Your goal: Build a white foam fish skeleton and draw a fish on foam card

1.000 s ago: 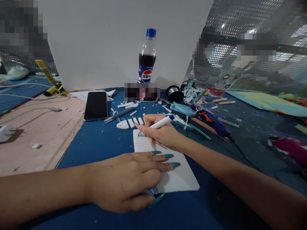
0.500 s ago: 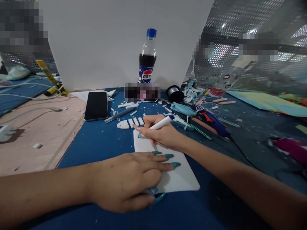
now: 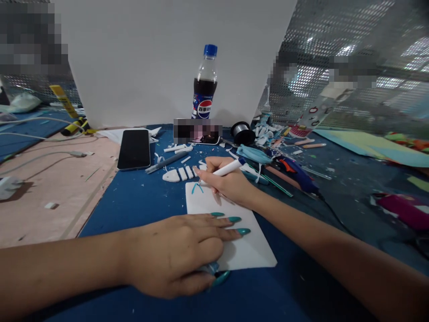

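Observation:
A white sheet (image 3: pixel 250 250) lies on the blue table mat (image 3: pixel 140 201). My left hand (image 3: pixel 177 252) rests flat on the sheet's near part, fingers stretched out, teal nails showing. My right hand (image 3: pixel 228 181) is closed around a white marker (image 3: pixel 226 169) with a blue cap end, its tip at the sheet's far edge. A small blue curved mark (image 3: pixel 197 188) shows on the sheet just left of the tip.
A black phone (image 3: pixel 134 148) lies at the far left of the mat. A cola bottle (image 3: pixel 204 85) stands before a white board. White cut pieces (image 3: pixel 179 174), a grey pen (image 3: pixel 166 161), a wire spool (image 3: pixel 243 132) and a blue glue gun (image 3: pixel 298 174) lie beyond the sheet.
My right hand with the marker has moved a little right and away, uncovering a blue mark on the sheet's far edge. My left hand has stayed put.

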A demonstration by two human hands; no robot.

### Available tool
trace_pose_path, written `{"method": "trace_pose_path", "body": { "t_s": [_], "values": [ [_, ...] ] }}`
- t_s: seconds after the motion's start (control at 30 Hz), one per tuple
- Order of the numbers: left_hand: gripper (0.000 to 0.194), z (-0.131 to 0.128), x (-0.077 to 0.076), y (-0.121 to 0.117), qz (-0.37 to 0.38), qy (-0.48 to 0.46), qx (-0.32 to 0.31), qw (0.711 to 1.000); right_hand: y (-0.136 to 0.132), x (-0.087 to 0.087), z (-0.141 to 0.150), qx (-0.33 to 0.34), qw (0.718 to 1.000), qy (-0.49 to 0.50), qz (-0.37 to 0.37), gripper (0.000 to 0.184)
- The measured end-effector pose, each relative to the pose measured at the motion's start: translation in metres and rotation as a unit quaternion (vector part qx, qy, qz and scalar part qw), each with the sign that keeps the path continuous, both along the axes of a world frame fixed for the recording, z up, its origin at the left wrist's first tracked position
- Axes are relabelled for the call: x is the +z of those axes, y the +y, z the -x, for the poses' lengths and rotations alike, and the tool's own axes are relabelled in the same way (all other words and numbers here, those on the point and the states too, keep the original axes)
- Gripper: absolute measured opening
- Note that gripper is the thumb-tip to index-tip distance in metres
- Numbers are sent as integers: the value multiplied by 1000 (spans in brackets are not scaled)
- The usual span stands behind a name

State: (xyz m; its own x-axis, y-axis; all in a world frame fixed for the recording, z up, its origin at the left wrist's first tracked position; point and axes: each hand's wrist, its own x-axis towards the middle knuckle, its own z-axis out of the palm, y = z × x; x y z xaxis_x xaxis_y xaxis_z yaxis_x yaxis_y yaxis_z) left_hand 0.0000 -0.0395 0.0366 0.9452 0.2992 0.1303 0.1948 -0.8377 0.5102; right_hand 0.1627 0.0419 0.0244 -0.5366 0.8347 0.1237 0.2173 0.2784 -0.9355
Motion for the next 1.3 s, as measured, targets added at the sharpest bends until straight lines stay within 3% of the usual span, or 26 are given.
{"method": "trace_pose_path", "body": {
  "t_s": [0.2, 1.3],
  "values": [
    [17, 0, 0, 0, -4, 2, 0, 1000, -1, 0, 1, -28, 999, 11, -10, 41],
    [21, 0, -2, 0, -6, 5, -2, 1000, -3, 3, 1, 29, 999, 18, 17, 37]
  ]
}}
